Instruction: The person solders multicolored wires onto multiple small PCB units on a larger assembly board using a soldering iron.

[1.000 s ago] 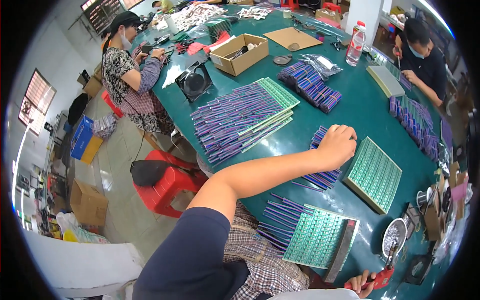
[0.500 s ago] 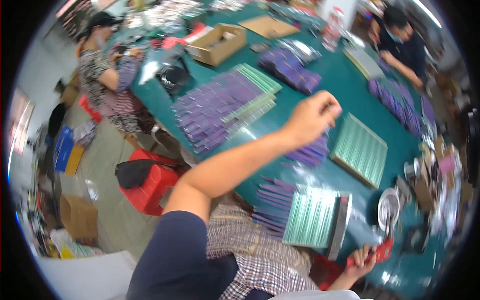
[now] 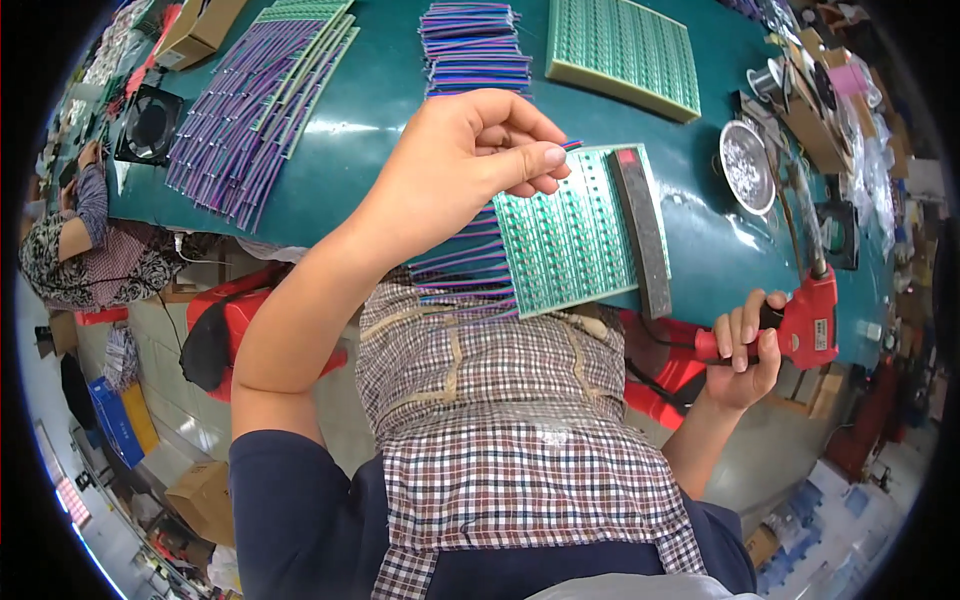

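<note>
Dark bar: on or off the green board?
On. The dark bar lies across the right side of the green board, board showing on both sides; its near end sticks out past the board.

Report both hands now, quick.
Left hand: closed, fingers pinching wire.
Right hand: closed, holding the red soldering gun.

My view comes from the left of two fisheye cameras on my head — it looks steeply down and forward over my checked apron [image 3: 540, 470], which fills the near middle. My left hand [image 3: 475, 155] and right hand [image 3: 743, 360] show close below the lens, the green table [image 3: 385, 65] spreads across the far part, and the wide field — curved toward its dark rim — takes in floor [image 3: 180, 415] at left.
</note>
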`<act>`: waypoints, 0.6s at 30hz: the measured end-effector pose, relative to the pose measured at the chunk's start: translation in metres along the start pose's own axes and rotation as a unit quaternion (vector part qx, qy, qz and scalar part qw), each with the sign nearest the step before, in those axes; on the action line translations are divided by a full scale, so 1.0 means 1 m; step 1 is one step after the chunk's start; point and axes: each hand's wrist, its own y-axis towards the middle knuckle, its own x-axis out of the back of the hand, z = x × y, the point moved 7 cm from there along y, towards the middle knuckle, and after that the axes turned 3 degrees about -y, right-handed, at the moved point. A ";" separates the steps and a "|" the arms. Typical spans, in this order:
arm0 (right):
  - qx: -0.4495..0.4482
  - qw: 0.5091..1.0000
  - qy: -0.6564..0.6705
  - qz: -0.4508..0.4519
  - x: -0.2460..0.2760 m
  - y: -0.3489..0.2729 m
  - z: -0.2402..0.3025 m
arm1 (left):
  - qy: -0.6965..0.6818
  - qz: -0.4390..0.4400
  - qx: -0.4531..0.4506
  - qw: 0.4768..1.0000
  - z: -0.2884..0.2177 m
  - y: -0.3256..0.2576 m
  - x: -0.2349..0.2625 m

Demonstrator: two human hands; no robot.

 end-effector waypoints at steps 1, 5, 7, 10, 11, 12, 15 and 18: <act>0.000 1.000 -0.027 -0.010 -0.012 -0.003 0.003 | 0.003 0.002 -0.001 1.000 0.003 -0.003 -0.004; 0.004 0.980 -0.185 -0.078 -0.064 -0.018 -0.002 | 0.001 -0.002 0.027 1.000 0.001 -0.018 -0.024; 0.004 0.964 -0.243 -0.104 -0.079 -0.020 -0.012 | 0.052 0.004 -0.008 0.999 0.001 -0.023 -0.035; 0.021 0.951 -0.298 -0.082 -0.092 -0.012 -0.026 | 0.056 0.002 -0.047 0.997 0.007 -0.032 -0.045; 0.013 0.954 -0.293 -0.066 -0.097 -0.010 -0.029 | 0.060 -0.001 -0.033 0.998 0.008 -0.035 -0.048; 0.012 0.953 -0.293 -0.069 -0.100 -0.009 -0.030 | 0.060 0.002 -0.031 0.998 0.007 -0.038 -0.052; -0.022 0.955 -0.293 -0.035 -0.107 -0.003 -0.039 | 0.081 -0.016 -0.035 0.996 0.004 -0.045 -0.058; -0.014 0.959 -0.276 -0.065 -0.110 -0.003 -0.040 | 0.073 -0.021 -0.046 0.996 0.009 -0.049 -0.063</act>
